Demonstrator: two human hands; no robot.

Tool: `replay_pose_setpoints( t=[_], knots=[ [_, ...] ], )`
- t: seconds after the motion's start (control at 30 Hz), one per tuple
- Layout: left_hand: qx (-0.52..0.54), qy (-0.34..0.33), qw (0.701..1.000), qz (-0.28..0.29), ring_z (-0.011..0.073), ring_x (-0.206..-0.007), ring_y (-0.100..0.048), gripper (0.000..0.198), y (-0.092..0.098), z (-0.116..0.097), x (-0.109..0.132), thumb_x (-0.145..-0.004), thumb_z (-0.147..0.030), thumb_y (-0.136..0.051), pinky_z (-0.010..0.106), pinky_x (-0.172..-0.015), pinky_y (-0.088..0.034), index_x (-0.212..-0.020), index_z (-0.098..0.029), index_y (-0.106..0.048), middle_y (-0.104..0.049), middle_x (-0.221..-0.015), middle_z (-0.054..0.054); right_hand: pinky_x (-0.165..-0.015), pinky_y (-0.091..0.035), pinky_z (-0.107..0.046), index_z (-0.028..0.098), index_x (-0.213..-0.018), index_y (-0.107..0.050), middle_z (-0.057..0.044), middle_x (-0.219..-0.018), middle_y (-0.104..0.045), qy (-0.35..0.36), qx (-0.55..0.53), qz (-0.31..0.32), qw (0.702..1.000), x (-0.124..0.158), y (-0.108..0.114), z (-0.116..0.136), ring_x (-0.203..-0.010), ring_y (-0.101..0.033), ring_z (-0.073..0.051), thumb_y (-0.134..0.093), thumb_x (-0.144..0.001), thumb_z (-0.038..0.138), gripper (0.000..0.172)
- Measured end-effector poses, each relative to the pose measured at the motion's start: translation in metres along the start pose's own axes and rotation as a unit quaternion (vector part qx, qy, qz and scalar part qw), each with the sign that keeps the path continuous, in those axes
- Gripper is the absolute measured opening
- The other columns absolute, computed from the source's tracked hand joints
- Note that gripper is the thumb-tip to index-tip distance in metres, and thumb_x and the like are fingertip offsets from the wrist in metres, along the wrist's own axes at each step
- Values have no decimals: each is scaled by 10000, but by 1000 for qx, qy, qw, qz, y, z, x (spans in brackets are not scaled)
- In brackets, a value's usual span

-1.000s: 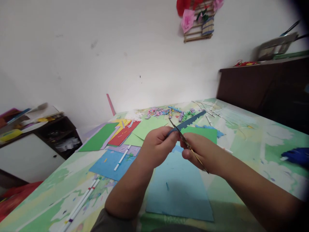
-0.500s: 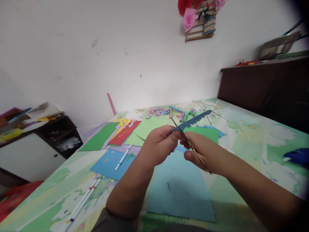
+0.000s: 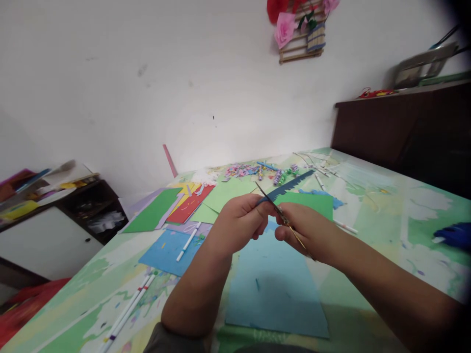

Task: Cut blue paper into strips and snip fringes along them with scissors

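Observation:
My left hand pinches one end of a dark blue paper strip, whose lower right edge is cut into a fringe. The strip slants up to the right, above the table. In my right hand is a pair of scissors with gold handles. Its blades cross the strip close to my left fingers, and they look nearly closed. Both hands are almost touching. Below them lies a light blue sheet with small blue scraps on it.
Green, red and blue sheets lie on the left, with white sticks nearby. Paper scraps and curled strips sit at the back. A dark blue object is far right.
The scissors blades have drawn closer together across the strip. The strip's far end has dipped slightly and moved left. My right hand has shifted a little left.

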State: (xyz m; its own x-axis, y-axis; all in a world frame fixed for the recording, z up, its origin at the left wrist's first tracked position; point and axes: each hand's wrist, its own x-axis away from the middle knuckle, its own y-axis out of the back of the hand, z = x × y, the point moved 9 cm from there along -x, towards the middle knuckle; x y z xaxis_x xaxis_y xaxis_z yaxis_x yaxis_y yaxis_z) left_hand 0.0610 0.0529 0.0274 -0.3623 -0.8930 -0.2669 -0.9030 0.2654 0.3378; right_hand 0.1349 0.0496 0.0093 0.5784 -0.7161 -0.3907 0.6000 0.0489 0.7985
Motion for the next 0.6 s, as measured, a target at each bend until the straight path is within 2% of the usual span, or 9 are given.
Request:
replay_pose_setpoints(
  t=[0.13,0.33,0.6],
  knots=[
    [8,2,1000,-21,35,-366,-367,272,3,0,0,-764,-372,-470,163,-386,-298,-623,-143,-511,-412,-407,-65,-498,-310,-257,164,-753,-509,-36,-649,-523,21,-17,-12,1000,-2,2,4,-540,-426,-130,-141,-724,710,660],
    [-34,-2,999,-9,54,-391,-369,235,2,-4,0,-793,-286,-379,185,-418,-317,-630,-158,-491,-401,-431,-60,-466,-293,-248,163,-722,-464,-29,-629,-498,6,0,-34,999,1,2,-4,-525,-407,-127,-184,-723,712,615],
    [-119,-67,990,-34,69,-458,-374,235,7,-17,3,-787,-280,-392,192,-453,-291,-623,-176,-525,-407,-479,-47,-496,-315,-259,168,-715,-422,-34,-654,-489,9,-10,-40,999,3,-5,-4,-554,-416,-133,-136,-732,707,610]
  ],
)
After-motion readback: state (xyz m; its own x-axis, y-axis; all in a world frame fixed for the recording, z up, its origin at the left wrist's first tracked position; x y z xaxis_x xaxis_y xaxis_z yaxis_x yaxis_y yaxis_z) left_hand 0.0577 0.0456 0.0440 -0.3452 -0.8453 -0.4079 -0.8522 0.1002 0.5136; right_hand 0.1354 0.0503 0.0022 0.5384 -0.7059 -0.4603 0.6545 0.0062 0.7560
